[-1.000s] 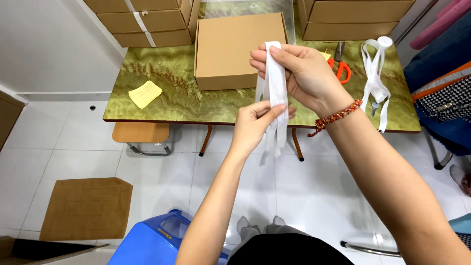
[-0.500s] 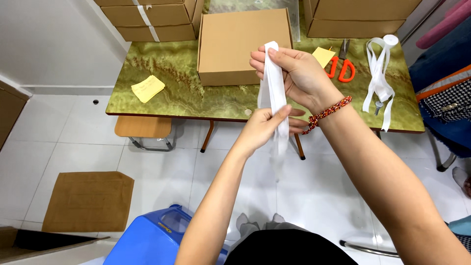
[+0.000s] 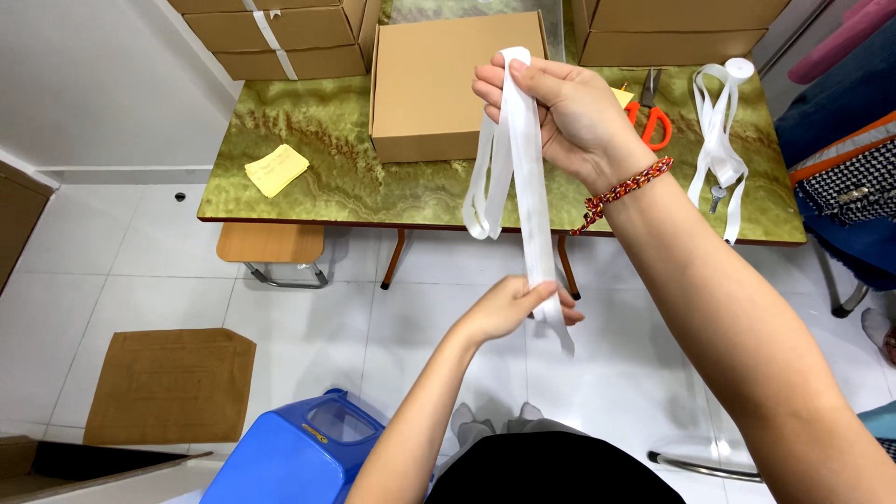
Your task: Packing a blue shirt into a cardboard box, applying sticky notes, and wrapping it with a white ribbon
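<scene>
On the far left we see one flattened sheet of cardboard on the floor, one blue plastic stool below us, and one yellow notepad on the green marbled table. One shut brown box stands mid-table, with stacked cartons behind it.

Our left hand pinches the lower end of the white band, held in the air in front of the table. Our right hand grips its folded loops up high. We judge the loops could slide out of that grip and unfold if the lower pull grows too strong.

Further right lie one pair of orange scissors and one second white strap.
</scene>
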